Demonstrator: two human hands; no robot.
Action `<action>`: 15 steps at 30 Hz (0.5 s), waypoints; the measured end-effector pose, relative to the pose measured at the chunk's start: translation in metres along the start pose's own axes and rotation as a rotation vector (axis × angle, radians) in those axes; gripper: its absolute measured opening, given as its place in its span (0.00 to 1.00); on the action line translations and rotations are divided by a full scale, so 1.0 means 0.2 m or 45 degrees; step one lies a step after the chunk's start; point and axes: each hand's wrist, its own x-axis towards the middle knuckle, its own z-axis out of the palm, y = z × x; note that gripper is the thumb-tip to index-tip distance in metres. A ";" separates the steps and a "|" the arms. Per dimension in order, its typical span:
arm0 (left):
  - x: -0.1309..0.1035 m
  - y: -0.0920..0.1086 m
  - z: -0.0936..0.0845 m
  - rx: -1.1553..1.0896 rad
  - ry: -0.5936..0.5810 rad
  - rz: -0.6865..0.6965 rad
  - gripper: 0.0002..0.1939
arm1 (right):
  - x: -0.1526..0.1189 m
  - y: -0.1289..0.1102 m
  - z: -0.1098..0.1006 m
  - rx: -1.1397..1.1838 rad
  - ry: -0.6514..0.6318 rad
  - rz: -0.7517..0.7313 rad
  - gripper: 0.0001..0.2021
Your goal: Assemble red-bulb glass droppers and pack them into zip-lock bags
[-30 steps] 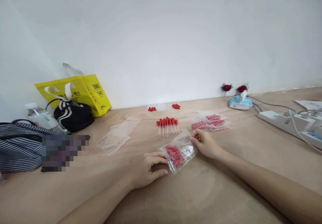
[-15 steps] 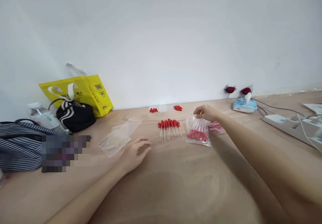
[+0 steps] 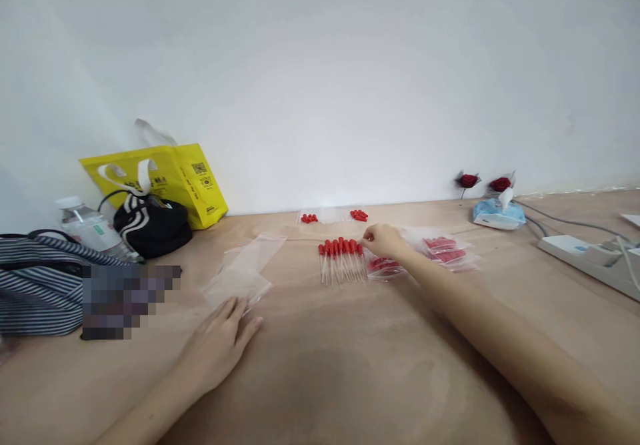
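Note:
A row of droppers (image 3: 342,258) with red bulbs and thin clear stems lies on the table, bulbs toward the wall. My right hand (image 3: 385,239) reaches to the right end of this row, its fingers closed beside the last bulb. Whether they grip anything is hidden. Under that hand, a clear zip bag (image 3: 385,270) with red bulbs inside is partly covered. My left hand (image 3: 220,338) lies open, fingers apart, its fingertips at the near edge of several flat clear zip bags (image 3: 240,277).
More filled zip bags (image 3: 445,251) overlap on the right. By the wall lies a clear bag (image 3: 330,215) with two small groups of red pieces. A yellow bag (image 3: 200,195), black pouch (image 3: 150,228) and bottle (image 3: 95,228) stand left; a tissue pack (image 3: 497,215) and power strip (image 3: 590,258) lie right.
My right hand has moved left from the filled bag's top edge toward the dropper row. My left hand has drawn back left and nearer to me, onto the edge of the flat bags.

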 end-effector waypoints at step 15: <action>0.00 0.07 -0.16 -0.222 -0.186 0.934 0.21 | 0.05 -0.12 0.09 0.207 -0.139 0.385 0.12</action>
